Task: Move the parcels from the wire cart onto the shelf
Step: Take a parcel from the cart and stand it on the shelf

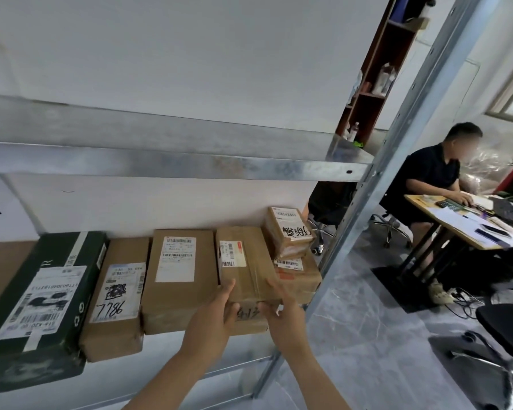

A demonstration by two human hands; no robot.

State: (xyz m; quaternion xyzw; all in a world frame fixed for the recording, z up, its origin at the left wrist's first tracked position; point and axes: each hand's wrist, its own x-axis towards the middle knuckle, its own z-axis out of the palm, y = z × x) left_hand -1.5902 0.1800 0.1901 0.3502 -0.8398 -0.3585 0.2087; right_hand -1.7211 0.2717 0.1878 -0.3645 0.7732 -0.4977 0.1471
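Your left hand [216, 309] and right hand [276, 303] both grip the near end of the brown box [243, 267], lying on the shelf [172, 347] just ahead of them; pushed crooked, it could knock the stacked small box [288, 232] beyond your right hand.
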